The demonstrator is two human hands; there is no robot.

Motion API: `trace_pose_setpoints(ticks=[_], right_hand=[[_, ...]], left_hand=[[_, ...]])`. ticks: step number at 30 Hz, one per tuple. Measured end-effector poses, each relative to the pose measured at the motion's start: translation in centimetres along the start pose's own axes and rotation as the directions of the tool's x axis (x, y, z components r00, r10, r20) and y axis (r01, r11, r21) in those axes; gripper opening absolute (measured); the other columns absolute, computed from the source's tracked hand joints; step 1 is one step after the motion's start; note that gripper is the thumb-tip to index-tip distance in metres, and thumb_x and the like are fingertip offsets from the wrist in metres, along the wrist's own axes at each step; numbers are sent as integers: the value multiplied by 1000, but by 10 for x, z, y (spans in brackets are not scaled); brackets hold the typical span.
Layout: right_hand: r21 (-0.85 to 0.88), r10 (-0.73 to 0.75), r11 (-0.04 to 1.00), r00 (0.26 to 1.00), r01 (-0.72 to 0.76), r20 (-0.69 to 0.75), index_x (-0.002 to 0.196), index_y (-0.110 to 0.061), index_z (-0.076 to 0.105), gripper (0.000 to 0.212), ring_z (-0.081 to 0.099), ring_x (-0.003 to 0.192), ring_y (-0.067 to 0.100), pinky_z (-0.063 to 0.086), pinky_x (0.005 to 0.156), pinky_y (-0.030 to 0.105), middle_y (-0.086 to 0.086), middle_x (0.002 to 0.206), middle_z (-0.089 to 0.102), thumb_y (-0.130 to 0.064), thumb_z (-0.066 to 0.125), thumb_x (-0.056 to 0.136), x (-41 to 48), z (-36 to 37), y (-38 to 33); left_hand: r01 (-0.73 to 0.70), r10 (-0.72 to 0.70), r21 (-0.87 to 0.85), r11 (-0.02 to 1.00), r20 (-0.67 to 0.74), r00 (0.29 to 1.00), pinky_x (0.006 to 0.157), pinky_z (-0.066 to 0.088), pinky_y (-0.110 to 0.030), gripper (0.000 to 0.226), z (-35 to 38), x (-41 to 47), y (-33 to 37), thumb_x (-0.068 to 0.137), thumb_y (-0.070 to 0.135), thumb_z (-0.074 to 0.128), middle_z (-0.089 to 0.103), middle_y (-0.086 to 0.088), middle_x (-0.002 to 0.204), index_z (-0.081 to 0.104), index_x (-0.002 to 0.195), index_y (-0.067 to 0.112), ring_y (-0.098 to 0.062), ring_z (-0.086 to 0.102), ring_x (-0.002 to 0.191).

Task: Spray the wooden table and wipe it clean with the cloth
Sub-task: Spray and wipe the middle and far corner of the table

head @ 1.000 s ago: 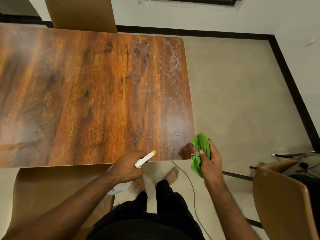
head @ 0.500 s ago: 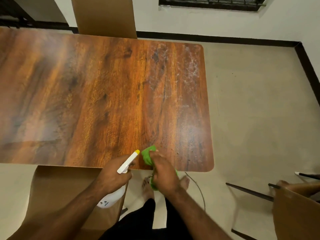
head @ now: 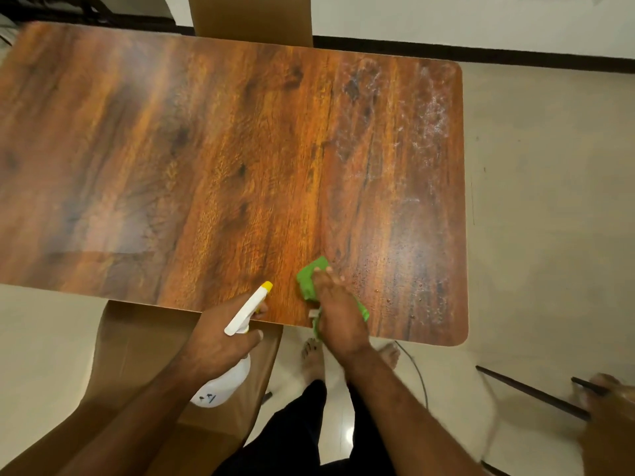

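Note:
The wooden table [head: 223, 166] fills the upper view, with white smears toward its far right corner and fine droplets near its front right edge. My right hand [head: 335, 314] presses a green cloth [head: 307, 280] flat on the table near the front edge, fingers laid over it. My left hand [head: 220, 338] grips a white spray bottle [head: 223, 386] with a yellow-tipped nozzle [head: 266, 286] that points toward the table just left of the cloth. The bottle's body hangs below the table edge.
A tan chair [head: 144, 365] stands under my left arm at the table's front. Another tan chair back [head: 251, 18] is at the far side. A third chair [head: 604, 424] with dark legs sits at the lower right. A thin cable [head: 417, 372] lies on the floor.
My right hand has carried the green cloth from beyond the table's right corner leftward onto the tabletop. The left hand kept holding the spray bottle at the front edge.

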State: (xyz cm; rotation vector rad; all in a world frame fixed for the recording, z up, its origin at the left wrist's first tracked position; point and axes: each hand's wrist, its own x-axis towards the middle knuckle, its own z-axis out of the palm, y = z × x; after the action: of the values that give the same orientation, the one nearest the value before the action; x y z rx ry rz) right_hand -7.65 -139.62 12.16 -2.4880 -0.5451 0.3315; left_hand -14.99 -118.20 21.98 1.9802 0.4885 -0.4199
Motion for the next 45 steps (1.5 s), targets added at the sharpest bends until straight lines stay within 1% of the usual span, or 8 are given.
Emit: trace_pose_setpoints(ticks=[6,11,16,22,28,37,43,45], right_hand=[[-53,-301,948,940,313,161,154,-9,34,93,29,149,27,2,122,37,8,160,36,6,72,71,-4,13,-5],[-85,120,989,993,-120,-2,160,-20,14,89,18,152,23,8,122,39,2,166,18,-4,62,87,30,-3,1],[-22,-264,962,947,273,181,157,-18,29,89,13,152,20,2,124,36,4,164,25,4,66,80,14,7,-6],[-17,288,957,957,-289,-39,157,-28,14,92,28,149,26,33,119,46,4,164,26,1,64,85,33,-4,7],[55,-199,980,967,193,162,159,-17,24,94,20,152,24,17,125,47,7,162,31,8,65,78,11,16,-14],[-23,164,986,986,-164,-27,158,-22,17,89,23,151,26,25,123,44,6,165,22,6,59,85,79,-25,23],[18,-234,972,961,233,147,159,-18,25,86,13,150,18,5,125,39,7,164,26,2,64,85,27,-11,8],[-41,-120,991,988,124,99,159,-25,20,85,17,150,21,3,122,37,5,165,23,2,59,88,43,-25,28]], left_hand=[[-8,8,-27,1000,3,1000,72,50,-18,39,1,5,-1,79,8,77,75,7,103,71,114,22,-1,69,71],[9,-8,-56,998,10,1000,75,53,-24,45,2,13,-8,81,0,77,74,11,109,71,118,25,-10,71,84],[6,-6,-57,998,-7,1000,74,54,-27,46,1,17,-7,80,-1,77,75,10,107,72,117,26,-9,71,79],[1,-1,-78,997,4,1000,78,58,-34,42,-2,19,-4,74,16,75,74,14,109,71,114,30,-14,72,91],[-15,16,-27,1000,26,1000,65,51,-18,45,2,23,8,79,-3,75,74,18,84,69,105,34,-4,68,68],[-31,33,-93,995,20,999,76,58,-36,47,-1,33,16,71,19,75,74,15,109,70,115,35,-9,72,91],[-17,19,-77,997,15,1000,74,56,-34,53,0,41,17,74,13,79,75,12,107,69,124,28,-11,71,83],[-28,29,-86,996,15,999,73,56,-34,51,1,44,17,72,17,77,75,11,107,70,121,29,-11,71,85]])
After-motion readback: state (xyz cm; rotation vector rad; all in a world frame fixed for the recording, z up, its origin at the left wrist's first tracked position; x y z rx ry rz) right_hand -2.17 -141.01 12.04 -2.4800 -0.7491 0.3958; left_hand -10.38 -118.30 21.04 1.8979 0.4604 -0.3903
